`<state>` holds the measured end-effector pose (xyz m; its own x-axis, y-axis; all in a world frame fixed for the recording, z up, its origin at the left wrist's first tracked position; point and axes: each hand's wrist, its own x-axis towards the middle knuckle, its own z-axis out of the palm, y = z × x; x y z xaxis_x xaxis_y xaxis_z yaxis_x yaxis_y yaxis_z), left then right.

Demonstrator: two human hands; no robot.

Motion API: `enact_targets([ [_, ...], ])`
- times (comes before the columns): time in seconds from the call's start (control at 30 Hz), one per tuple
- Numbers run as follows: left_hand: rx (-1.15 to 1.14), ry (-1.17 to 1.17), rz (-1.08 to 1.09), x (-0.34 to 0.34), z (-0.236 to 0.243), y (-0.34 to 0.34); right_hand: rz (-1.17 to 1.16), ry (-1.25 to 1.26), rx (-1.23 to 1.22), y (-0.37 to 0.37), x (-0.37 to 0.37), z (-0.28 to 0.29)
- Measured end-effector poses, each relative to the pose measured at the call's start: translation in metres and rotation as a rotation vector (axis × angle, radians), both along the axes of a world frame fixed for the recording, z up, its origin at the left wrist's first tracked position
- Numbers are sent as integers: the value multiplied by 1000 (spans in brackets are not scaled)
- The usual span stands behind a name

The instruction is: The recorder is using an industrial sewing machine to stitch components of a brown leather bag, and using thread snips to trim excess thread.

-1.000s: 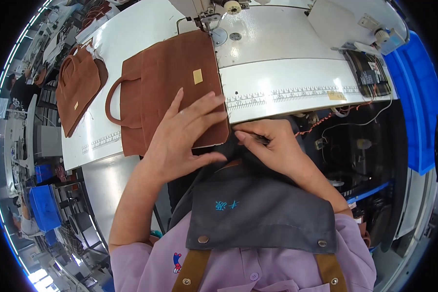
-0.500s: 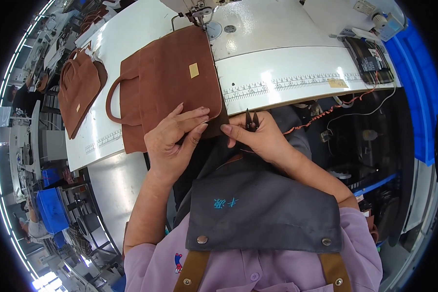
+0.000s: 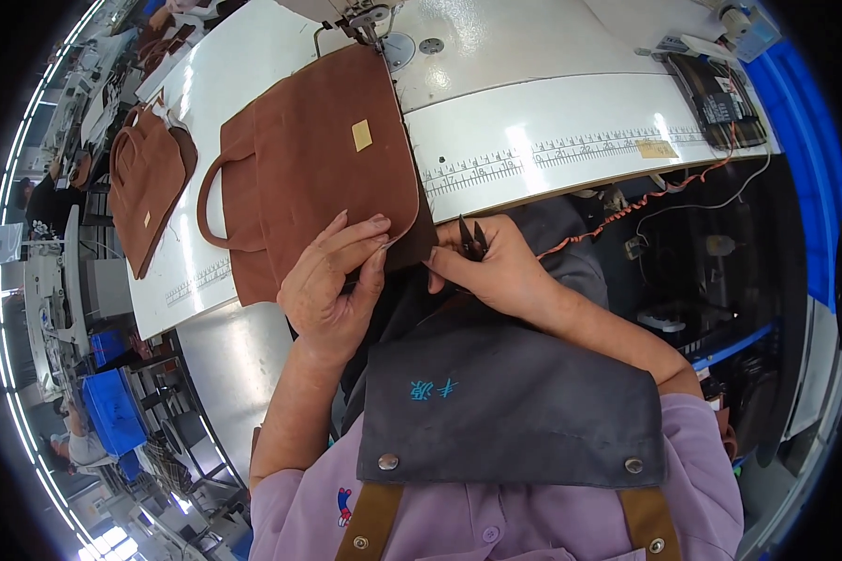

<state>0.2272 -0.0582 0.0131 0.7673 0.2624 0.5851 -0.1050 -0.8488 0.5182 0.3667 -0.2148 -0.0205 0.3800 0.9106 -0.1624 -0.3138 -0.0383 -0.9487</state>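
A brown bag (image 3: 309, 159) with a looped handle and a yellow label (image 3: 361, 136) lies flat on the white sewing table, its far corner by the sewing machine's needle area. My left hand (image 3: 332, 285) pinches the bag's rounded near-right corner between thumb and fingers. Against the palm of my right hand (image 3: 505, 266) rest black thread snips (image 3: 472, 238), blades pointing away from me. The thumb and fingertips of that hand meet at the edge of the bag's darker lower layer (image 3: 415, 245); what they pinch there is partly hidden.
The sewing machine (image 3: 370, 23) stands at the far edge. A second brown bag (image 3: 152, 187) lies on the left of the table. Along the near edge runs a printed ruler (image 3: 552, 154). A black box (image 3: 711, 98) with an orange coiled cord (image 3: 617, 217) sits at the right.
My left thumb and fingers have drawn together on the bag's corner. The whole view has shifted slightly; the bag remains in place under the machine. My right hand still holds the snips.
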Motion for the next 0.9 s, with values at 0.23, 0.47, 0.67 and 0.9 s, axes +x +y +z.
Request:
enact_targets([
  [0.23, 394, 18, -110, 4, 2, -5, -37, -16, 86, 2, -2, -5],
  [0.47, 447, 92, -131, 4, 7, -8, -30, 61, 78, 0, -1, -5],
  [0.67, 457, 118, -128, 5, 10, -3, -8, 20, 78, -1, 2, -4],
  [0.9, 549, 156, -127, 5, 12, 0, -55, -34, 93, 0, -1, -5],
])
